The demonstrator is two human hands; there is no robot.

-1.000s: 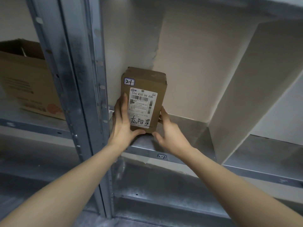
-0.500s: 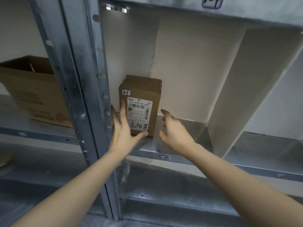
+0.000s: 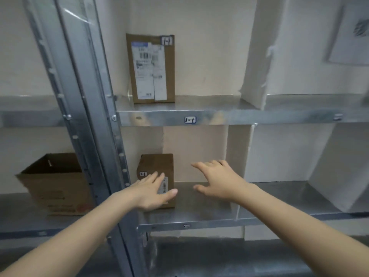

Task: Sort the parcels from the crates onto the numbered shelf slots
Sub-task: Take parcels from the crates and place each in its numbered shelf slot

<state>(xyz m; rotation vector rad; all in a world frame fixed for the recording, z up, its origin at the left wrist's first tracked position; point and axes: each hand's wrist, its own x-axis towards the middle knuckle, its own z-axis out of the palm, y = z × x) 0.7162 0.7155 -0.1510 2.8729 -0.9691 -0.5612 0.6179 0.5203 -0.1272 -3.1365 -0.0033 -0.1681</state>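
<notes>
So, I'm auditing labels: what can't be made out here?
Head view:
Small brown cardboard parcel: its printed label is mostly covered by the left hand.
Tall brown cardboard parcel: label text too blurred to read.
Open brown cardboard carton: inside hidden by its own walls.

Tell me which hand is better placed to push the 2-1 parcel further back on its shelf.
Left, probably. The left hand is flat in front of the parcel, over its label side, fingers straight. The right hand hangs open over bare shelf to the right, apart from it.
</notes>
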